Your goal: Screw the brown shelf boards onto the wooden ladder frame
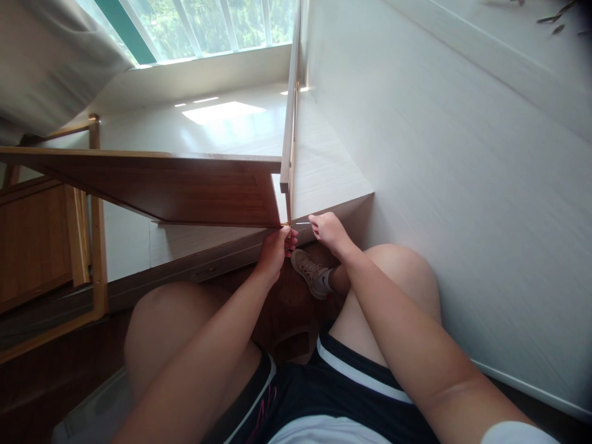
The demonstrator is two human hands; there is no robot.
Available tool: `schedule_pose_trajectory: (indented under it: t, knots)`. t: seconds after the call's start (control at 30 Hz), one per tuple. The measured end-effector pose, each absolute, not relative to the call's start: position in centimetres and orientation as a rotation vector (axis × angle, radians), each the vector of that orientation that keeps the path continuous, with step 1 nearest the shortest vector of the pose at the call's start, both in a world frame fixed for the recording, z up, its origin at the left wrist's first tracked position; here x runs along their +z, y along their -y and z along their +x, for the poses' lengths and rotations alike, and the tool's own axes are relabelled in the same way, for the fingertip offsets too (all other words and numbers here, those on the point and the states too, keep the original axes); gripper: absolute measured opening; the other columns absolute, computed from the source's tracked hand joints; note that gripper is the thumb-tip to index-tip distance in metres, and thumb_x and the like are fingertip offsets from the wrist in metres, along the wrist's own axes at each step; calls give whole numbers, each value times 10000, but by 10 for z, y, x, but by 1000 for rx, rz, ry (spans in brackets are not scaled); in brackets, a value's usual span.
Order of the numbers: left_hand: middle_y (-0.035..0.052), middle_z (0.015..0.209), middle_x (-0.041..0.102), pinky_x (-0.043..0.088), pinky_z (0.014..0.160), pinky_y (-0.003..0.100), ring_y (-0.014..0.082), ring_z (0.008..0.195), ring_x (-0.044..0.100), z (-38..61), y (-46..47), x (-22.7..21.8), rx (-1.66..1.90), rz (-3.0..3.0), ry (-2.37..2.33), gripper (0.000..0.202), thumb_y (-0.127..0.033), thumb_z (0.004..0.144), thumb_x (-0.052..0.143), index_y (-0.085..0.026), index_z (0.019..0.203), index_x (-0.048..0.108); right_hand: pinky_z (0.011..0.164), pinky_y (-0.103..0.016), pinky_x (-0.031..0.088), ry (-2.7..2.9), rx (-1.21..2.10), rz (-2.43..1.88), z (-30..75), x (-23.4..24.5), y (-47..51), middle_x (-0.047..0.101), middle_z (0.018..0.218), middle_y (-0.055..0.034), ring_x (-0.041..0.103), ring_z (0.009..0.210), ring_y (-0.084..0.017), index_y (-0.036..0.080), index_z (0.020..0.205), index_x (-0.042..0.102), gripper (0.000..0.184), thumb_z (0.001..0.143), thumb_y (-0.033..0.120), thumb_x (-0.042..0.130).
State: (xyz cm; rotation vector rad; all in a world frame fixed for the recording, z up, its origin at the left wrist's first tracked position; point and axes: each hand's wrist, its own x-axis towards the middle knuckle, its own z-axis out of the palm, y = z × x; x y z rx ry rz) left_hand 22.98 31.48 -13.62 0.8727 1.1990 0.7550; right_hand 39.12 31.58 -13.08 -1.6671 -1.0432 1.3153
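The left hand (276, 248) pinched the near corner of the brown board (185, 191), where it met the upright white panel (288, 123). The right hand (326, 230) gripped a thin metal rod (301, 223) aimed at that joint. A shoe (311, 272) lay just below. The white wall (462, 185) crowded the right and a wooden frame (96, 246) the left.
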Motion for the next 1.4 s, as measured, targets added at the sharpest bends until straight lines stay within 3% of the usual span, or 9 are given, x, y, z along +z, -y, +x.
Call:
schedule_pose_trajectory:
  t: [0.3, 0.53, 0.7, 1.0, 1.17, 1.4]
  knots:
    - [38, 736, 623, 358, 501, 220, 113, 596, 538, 228, -316, -137, 754, 860, -1181, 357, -493, 791, 584, -155, 819, 697, 458, -266, 222, 1177, 1222, -1629, 388, -135, -313, 300, 444, 40, 278, 438, -94, 218, 502, 342, 452, 880, 425, 478]
    - [31, 739, 624, 367, 504, 212, 108, 599, 543, 227, -317, -137, 747, 846, -1177, 365, -499, 785, 590, -153, 831, 695, 447, -247, 238, 1152, 1336, -1516, 386, -129, -312, 337, 443, 46, 309, 428, -89, 220, 558, 347, 461, 923, 473, 473]
    - [30, 757, 614, 377, 506, 205, 104, 607, 537, 226, -318, -136, 759, 829, -1186, 372, -503, 793, 586, -148, 832, 689, 469, -230, 297, 1390, 1442, -1454, 394, -121, -308, 472, 480, 33, 395, 432, -91, 191, 613, 459, 430, 953, 454, 450]
    - [28, 749, 607, 376, 504, 205, 102, 605, 530, 223, -320, -136, 772, 800, -1178, 348, -477, 786, 587, -145, 820, 686, 604, -241, 318, 1889, 1086, -1762, 399, -120, -307, 637, 659, -18, 516, 611, -128, 175, 701, 597, 324, 957, 350, 502]
    - [29, 750, 606, 378, 504, 206, 102, 605, 529, 223, -319, -137, 774, 801, -1181, 359, -484, 789, 587, -143, 831, 688, 618, -254, 295, 1965, 829, -1919, 395, -116, -306, 674, 784, -51, 533, 658, -145, 186, 775, 618, 346, 991, 402, 456]
    - [29, 746, 612, 379, 499, 210, 101, 594, 532, 223, -319, -136, 786, 798, -1187, 352, -482, 786, 583, -146, 822, 682, 628, -261, 301, 1946, 881, -1856, 391, -118, -306, 642, 685, -46, 524, 641, -147, 176, 708, 601, 393, 1000, 379, 436]
